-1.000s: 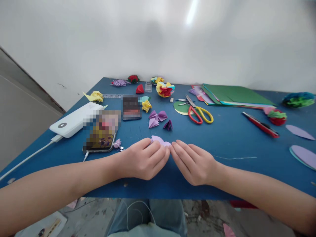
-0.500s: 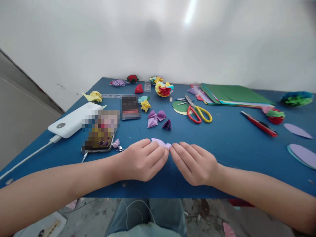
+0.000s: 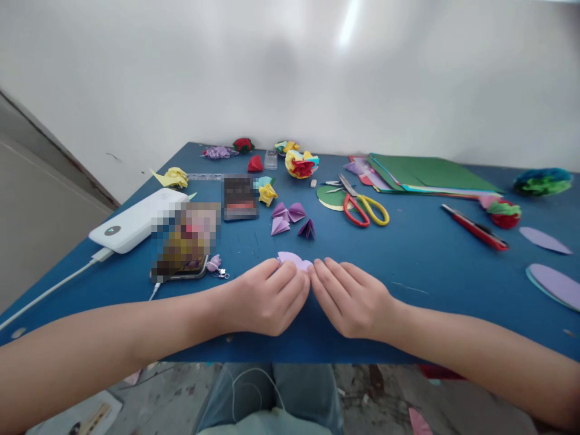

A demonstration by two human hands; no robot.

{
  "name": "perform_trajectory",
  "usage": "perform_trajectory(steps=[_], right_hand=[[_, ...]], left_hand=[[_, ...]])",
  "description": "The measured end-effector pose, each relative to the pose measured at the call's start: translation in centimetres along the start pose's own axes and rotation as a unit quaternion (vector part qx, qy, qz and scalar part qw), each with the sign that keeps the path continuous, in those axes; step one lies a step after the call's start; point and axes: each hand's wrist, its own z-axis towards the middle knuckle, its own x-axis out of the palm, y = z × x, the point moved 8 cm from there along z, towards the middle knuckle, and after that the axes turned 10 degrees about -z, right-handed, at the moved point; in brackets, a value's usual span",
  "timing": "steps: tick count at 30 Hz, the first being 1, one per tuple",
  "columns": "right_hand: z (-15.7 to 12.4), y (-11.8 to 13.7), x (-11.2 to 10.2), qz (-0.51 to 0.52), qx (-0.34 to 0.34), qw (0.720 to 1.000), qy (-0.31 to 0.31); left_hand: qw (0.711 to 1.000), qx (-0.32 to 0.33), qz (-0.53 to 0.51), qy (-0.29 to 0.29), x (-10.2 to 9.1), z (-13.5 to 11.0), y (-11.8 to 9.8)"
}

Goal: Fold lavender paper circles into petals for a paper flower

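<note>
A light purple paper piece [image 3: 292, 260] shows above my fingers near the table's front, its lower part hidden by them. My left hand [image 3: 274, 296] is closed on its left side, fingers curled over. My right hand [image 3: 351, 296] pinches at its right end, fingertips pressed close to the left hand's. Just beyond lie several folded purple paper petals [image 3: 280, 225], one of them a darker purple [image 3: 307, 229]. Past these, to the right, are scissors [image 3: 357, 202] with one red and one yellow handle, partly over a round green paper [image 3: 329, 196].
A white power bank [image 3: 136, 220] and a phone [image 3: 185, 266] with cables lie left. Behind are a dark-screened device [image 3: 240, 205] and paper flowers [image 3: 301, 164]. To the right are green paper sheets [image 3: 435, 172], a red utility knife [image 3: 475, 228] and purple paper ovals [image 3: 559, 284].
Slightly more of the purple paper shows above my left fingers. My right hand has shifted a little left and up; the things on the table stay put.
</note>
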Motion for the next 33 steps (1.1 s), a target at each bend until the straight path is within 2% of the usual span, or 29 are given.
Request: perform_trajectory(steps=[14, 18, 23, 33], right_hand=[[-0.1, 0.2, 0.5, 0.008, 0.002, 1.000, 0.025], [-0.1, -0.4, 0.1, 0.020, 0.031, 0.999, 0.000], [-0.1, 0.0, -0.6, 0.036, 0.016, 0.999, -0.037], [-0.1, 0.5, 0.3, -0.006, -0.003, 1.000, 0.020]], left_hand=[[0.998, 0.043, 0.038, 0.034, 0.4, -0.1, -0.3], [0.999, 0.023, 0.016, 0.041, 0.7, -0.1, -0.3], [0.999, 0.019, 0.005, 0.030, 0.4, -0.1, -0.4], [0.998, 0.034, 0.032, 0.036, 0.5, -0.2, -0.4]])
